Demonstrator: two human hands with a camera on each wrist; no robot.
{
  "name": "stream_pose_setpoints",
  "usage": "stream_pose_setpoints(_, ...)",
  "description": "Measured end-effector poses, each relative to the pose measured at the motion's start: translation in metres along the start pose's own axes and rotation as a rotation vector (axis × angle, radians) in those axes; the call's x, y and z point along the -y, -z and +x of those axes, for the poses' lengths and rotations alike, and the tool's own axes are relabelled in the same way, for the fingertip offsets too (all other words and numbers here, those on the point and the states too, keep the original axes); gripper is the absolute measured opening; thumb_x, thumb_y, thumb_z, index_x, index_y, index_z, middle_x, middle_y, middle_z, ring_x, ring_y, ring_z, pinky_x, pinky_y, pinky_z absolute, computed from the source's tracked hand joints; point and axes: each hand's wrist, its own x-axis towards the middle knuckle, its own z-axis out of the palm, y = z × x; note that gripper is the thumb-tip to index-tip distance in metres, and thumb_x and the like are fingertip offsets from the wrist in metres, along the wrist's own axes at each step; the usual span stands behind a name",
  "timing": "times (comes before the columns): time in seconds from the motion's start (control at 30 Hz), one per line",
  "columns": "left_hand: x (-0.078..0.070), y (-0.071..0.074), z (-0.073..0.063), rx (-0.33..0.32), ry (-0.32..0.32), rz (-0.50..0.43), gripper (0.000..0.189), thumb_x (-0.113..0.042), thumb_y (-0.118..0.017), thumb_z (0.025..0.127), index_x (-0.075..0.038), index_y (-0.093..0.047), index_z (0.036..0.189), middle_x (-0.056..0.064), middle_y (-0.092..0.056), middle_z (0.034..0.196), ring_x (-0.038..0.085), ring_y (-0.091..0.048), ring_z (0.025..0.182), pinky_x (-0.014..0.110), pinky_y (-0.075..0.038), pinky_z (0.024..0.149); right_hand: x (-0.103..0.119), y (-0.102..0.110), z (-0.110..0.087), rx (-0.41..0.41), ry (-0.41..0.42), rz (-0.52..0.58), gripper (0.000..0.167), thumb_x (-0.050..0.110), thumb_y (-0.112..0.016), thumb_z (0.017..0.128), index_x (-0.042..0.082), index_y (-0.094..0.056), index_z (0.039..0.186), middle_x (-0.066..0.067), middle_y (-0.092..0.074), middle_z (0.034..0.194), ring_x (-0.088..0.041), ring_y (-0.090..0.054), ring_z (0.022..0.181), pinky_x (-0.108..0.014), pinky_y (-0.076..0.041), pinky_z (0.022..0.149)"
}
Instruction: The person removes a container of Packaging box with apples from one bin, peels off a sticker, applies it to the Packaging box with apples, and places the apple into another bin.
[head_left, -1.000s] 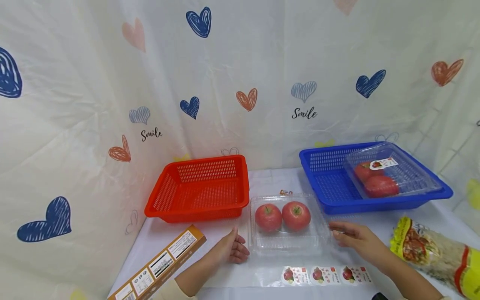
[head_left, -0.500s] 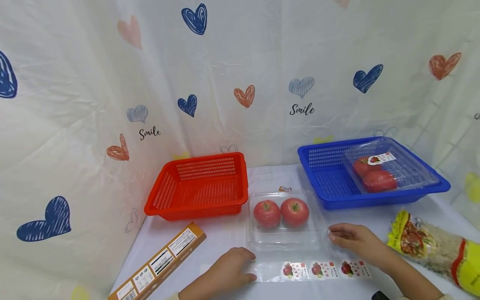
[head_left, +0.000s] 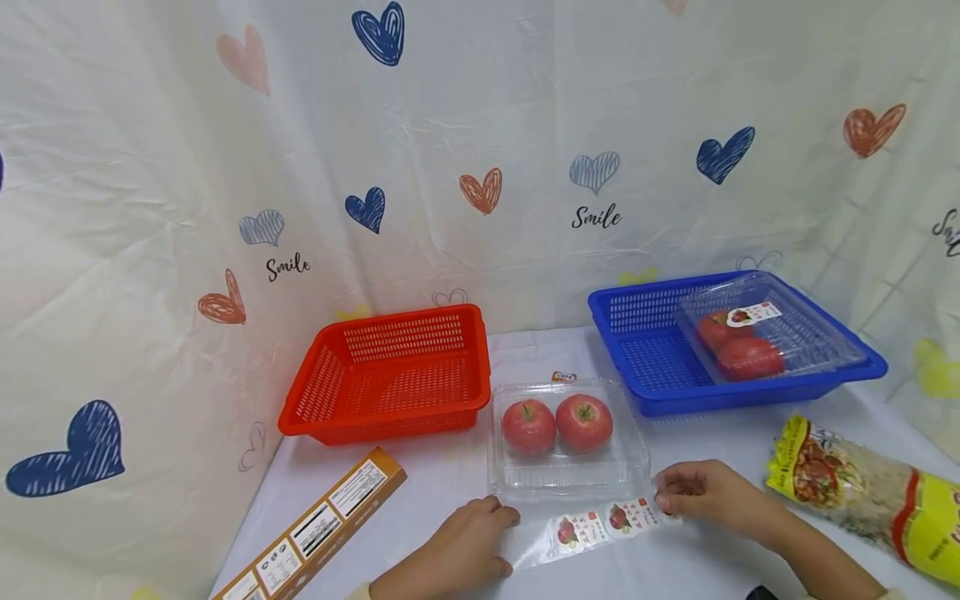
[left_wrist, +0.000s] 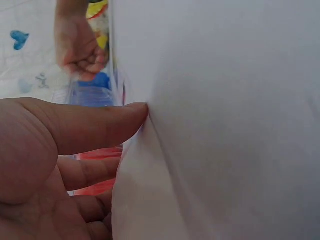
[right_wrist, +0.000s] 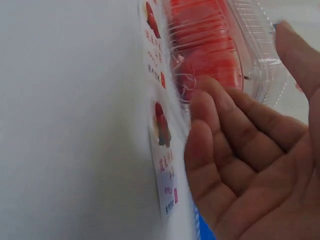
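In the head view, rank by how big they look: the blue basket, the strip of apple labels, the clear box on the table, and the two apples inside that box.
1. Blue basket
2. Clear box
3. Strip of apple labels, partly covered
4. Left apple and right apple: too alike to rank

sticker strip point(head_left: 592, 530) partly hidden by right hand point(head_left: 705, 497); bag point(head_left: 862, 493) cut off

High forward-down head view, close wrist views at both hands point(head_left: 465, 542) point(head_left: 708, 497), sticker strip point(head_left: 577, 531) common to head and right wrist.
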Motion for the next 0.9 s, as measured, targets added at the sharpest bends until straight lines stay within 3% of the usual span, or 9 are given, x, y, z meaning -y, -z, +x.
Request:
stream_pose_setpoints(0.17,-0.006,-0.005,0.01,0.076,0.052,-0.093,0.055,-0.032,-0.085,0.071,-0.018,-0.064,0.12,-0.011,-0.061,0.101,0.007,-0.055,0.093,0.031,-0.047,0.085,-0.009,-0.007,-0.002,0.179,0.1,0.058,0.037,0.014,-0.073,0.088,-0.01,-0.063,0.113,-0.012,-0.067,0.095,-0.013,-0.063,0.082,-0.026,-0.054,0.067)
stream_pose_setpoints(0.3,-0.015,-0.009,0.019,0.075,0.056,-0.11,0.053,-0.038,-0.082,0.076,-0.017,-0.064,0.121,-0.01,-0.064,0.109,0.006,-0.057,0.102,0.032,-0.047,0.09,-0.005,-0.013,-0.003,0.211,0.074,0.099,0.034,0.011,-0.072,0.087,-0.009,-0.063,0.113,-0.012,-0.066,0.092,-0.013,-0.06,0.077,-0.024,-0.051,0.062)
stream_pose_setpoints(0.43,-0.022,-0.007,0.023,0.081,0.02,-0.132,0.045,-0.028,-0.081,0.078,-0.017,-0.065,0.119,-0.012,-0.064,0.107,0.002,-0.057,0.101,0.028,-0.047,0.09,0.004,-0.017,-0.007,0.26,0.031,0.095,0.027,0.009,-0.071,0.088,-0.005,-0.065,0.11,-0.011,-0.066,0.089,-0.012,-0.056,0.071,-0.022,-0.045,0.056)
stream_pose_setpoints(0.53,-0.023,-0.002,0.024,0.134,0.013,-0.258,0.039,-0.019,-0.08,0.08,-0.019,-0.066,0.117,-0.016,-0.063,0.102,-0.002,-0.055,0.092,0.025,-0.048,0.087,0.012,-0.021,-0.011,0.267,0.086,0.027,0.02,0.011,-0.071,0.088,0.001,-0.069,0.106,-0.005,-0.067,0.086,-0.009,-0.056,0.07,-0.023,-0.046,0.056)
stream_pose_setpoints(0.6,-0.022,0.003,0.025,0.179,0.009,-0.391,0.037,-0.015,-0.078,0.081,-0.02,-0.066,0.116,-0.017,-0.062,0.098,-0.002,-0.054,0.088,0.024,-0.047,0.086,0.019,-0.027,-0.012,0.251,0.189,-0.033,0.016,0.013,-0.07,0.089,0.005,-0.071,0.103,0.002,-0.067,0.085,-0.006,-0.056,0.07,-0.024,-0.048,0.056)
stream_pose_setpoints(0.7,-0.021,0.013,0.025,0.247,-0.018,-0.594,0.035,-0.01,-0.076,0.084,-0.016,-0.066,0.117,-0.015,-0.064,0.1,-0.002,-0.055,0.091,0.023,-0.046,0.088,0.036,-0.041,-0.011,0.188,0.461,-0.173,0.01,0.014,-0.07,0.09,0.013,-0.073,0.099,0.011,-0.067,0.088,-0.001,-0.057,0.074,-0.023,-0.05,0.059)
stream_pose_setpoints(0.8,-0.02,0.024,0.026,0.332,-0.048,-0.758,0.034,-0.007,-0.073,0.086,-0.01,-0.066,0.12,-0.013,-0.066,0.105,0.0,-0.056,0.098,0.022,-0.044,0.093,0.054,-0.058,-0.005,0.062,0.779,-0.326,0.015,0.009,-0.074,0.086,0.019,-0.073,0.098,0.013,-0.064,0.094,-0.001,-0.058,0.081,-0.018,-0.05,0.066)
stream_pose_setpoints(0.9,-0.021,0.032,0.029,0.401,-0.078,-0.878,0.035,-0.003,-0.07,0.088,-0.006,-0.066,0.122,-0.01,-0.067,0.109,0.003,-0.057,0.102,0.022,-0.044,0.094,0.069,-0.073,0.001,-0.063,1.001,-0.447,0.018,0.008,-0.077,0.082,0.02,-0.072,0.095,0.01,-0.061,0.097,-0.002,-0.058,0.089,-0.013,-0.048,0.076)
